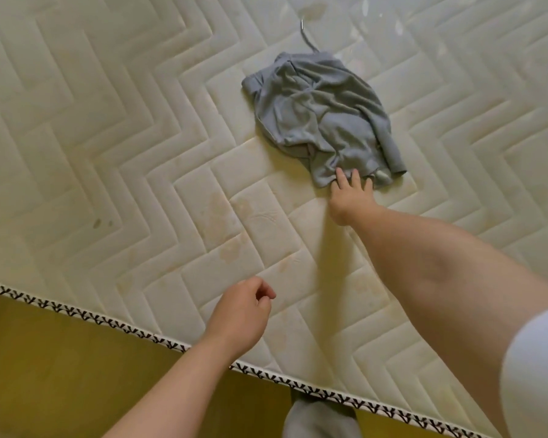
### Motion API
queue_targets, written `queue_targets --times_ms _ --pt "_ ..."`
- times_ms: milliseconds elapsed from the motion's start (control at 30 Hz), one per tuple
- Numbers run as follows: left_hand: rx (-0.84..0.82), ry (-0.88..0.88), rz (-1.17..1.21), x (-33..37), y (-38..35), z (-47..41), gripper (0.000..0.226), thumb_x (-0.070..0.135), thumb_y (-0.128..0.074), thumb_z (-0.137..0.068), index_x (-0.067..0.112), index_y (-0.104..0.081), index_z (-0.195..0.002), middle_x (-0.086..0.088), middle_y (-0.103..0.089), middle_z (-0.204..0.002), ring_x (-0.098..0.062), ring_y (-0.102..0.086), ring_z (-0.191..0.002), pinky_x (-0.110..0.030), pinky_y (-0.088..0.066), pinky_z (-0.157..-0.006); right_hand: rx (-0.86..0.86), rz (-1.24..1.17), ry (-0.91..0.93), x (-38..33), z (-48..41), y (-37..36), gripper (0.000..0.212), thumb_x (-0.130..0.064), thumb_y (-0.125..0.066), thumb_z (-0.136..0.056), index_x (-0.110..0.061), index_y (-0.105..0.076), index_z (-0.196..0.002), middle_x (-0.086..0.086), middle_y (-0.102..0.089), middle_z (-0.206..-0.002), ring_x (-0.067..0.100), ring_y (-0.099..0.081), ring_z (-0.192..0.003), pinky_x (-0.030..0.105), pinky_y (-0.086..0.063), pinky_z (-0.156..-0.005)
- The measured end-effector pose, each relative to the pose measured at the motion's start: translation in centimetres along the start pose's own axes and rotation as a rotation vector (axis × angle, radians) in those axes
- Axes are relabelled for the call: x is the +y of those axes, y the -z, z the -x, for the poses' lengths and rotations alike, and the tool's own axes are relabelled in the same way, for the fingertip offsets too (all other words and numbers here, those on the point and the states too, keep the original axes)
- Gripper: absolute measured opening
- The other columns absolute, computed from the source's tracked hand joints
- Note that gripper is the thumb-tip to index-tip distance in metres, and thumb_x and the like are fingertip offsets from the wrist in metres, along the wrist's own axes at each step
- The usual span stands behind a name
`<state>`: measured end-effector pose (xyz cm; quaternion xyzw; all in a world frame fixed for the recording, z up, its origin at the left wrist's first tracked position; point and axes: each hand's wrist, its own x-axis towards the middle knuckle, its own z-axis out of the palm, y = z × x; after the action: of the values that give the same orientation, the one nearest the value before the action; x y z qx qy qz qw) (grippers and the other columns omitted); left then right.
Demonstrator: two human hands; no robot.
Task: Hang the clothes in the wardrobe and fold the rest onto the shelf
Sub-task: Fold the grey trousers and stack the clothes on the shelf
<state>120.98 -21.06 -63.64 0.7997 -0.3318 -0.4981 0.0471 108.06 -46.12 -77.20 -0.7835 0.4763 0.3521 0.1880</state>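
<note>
Right grip (350, 197) fingers on garment (323, 118) hem, mid-right, prob to drag it closer; pinch unclear. Left grip (244, 308) loose, empty.

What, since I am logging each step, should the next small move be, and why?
Probably pinch the near hem of the crumpled grey cloth garment with the right hand and draw it closer. Its straight fingers touch that hem without gripping, the garment lies far across the quilted cream mattress with a metal hanger hook poking from its far side, and the left hand holds nothing.
</note>
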Motion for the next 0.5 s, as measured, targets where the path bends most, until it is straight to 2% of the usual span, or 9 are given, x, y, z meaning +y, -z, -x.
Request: queue_targets --times_ms 67,133,167,233,300,367,433,500 --pt "0.006 0.015 0.014 0.0 0.2 0.4 0.018 0.019 -0.051 -0.096 0.032 -0.063 -0.095 0.015 -0.063 -0.097 -0.004 -0.057 -0.074 -0.02 -0.042 -0.064 0.156 -0.093 0.055 0.1 -0.2 0.8 0.051 -0.011 -0.032 -0.098 -0.008 -0.033 -0.149 0.01 -0.023 -0.161 0.03 -0.013 -0.15 0.051 -0.01 -0.12" --pt "0.026 0.038 0.046 0.3 0.9 0.9 0.018 0.018 -0.051 -0.097 0.032 -0.063 -0.095 0.015 -0.063 -0.098 -0.005 -0.058 -0.075 -0.022 -0.043 -0.065 0.342 -0.297 0.096 -0.5 0.8 2.9 0.032 -0.017 -0.044 -0.101 -0.009 -0.051 -0.131 0.013 -0.049 -0.138 0.032 -0.044 -0.13 0.043 -0.031 -0.108" --pt "0.037 0.05 0.068 0.6 1.4 1.4 0.018 0.018 -0.051 -0.097 0.031 -0.063 -0.094 0.015 -0.063 -0.097 -0.008 -0.061 -0.076 -0.023 -0.044 -0.065 0.39 -0.436 0.095 -1.0 1.6 4.3 0.026 -0.018 -0.051 -0.099 -0.01 -0.053 -0.124 0.012 -0.054 -0.129 0.032 -0.051 -0.117 0.04 -0.038 -0.097" --pt "0.062 0.07 0.107 1.5 2.7 2.6 0.017 0.018 -0.051 -0.097 0.031 -0.063 -0.094 0.013 -0.064 -0.095 -0.013 -0.065 -0.077 -0.024 -0.045 -0.063 0.423 -0.647 0.122 -2.4 4.4 7.2 0.022 -0.013 -0.056 -0.094 -0.014 -0.052 -0.116 0.01 -0.056 -0.116 0.03 -0.056 -0.102 0.034 -0.04 -0.08" --pt "0.099 0.055 0.129 2.6 4.2 4.0 0.015 0.018 -0.052 -0.097 0.028 -0.063 -0.096 0.011 -0.064 -0.096 -0.017 -0.066 -0.08 -0.024 -0.046 -0.063 0.383 -0.796 0.169 -4.0 7.9 10.3 0.022 -0.013 -0.055 -0.09 -0.017 -0.051 -0.112 0.006 -0.057 -0.103 0.027 -0.057 -0.093 0.033 -0.042 -0.075" --pt "0.163 0.053 0.179 3.7 5.8 5.4 0.012 0.019 -0.053 -0.097 0.026 -0.061 -0.101 0.008 -0.064 -0.097 -0.02 -0.067 -0.086 -0.026 -0.047 -0.065 0.276 -1.028 0.213 -5.8 12.4 13.6 0.015 -0.018 -0.059 -0.089 -0.018 -0.055 -0.103 0.002 -0.06 -0.091 0.023 -0.061 -0.086 0.037 -0.055 -0.075" --pt "0.24 0.1 0.312 4.1 7.3 6.9 0.014 0.02 -0.054 -0.096 0.025 -0.058 -0.108 0.004 -0.064 -0.101 -0.022 -0.066 -0.092 -0.031 -0.053 -0.077 0.169 -1.24 0.307 -7.5 17.5 16.7 0.004 -0.022 -0.064 -0.09 -0.02 -0.063 -0.092 0.003 -0.065 -0.084 0.02 -0.065 -0.08 0.036 -0.059 -0.075" --pt "0.344 0.176 0.466 4.1 8.9 8.5 0.017 0.025 -0.054 -0.094 0.024 -0.055 -0.111 -0.001 -0.065 -0.108 -0.025 -0.064 -0.098 -0.042 -0.055 -0.09 0.074 -1.402 0.392 -8.6 22.5 19.5 0.007 -0.014 -0.064 -0.088 -0.016 -0.069 -0.094 0.005 -0.067 -0.091 0.018 -0.063 -0.084 0.034 -0.058 -0.078"
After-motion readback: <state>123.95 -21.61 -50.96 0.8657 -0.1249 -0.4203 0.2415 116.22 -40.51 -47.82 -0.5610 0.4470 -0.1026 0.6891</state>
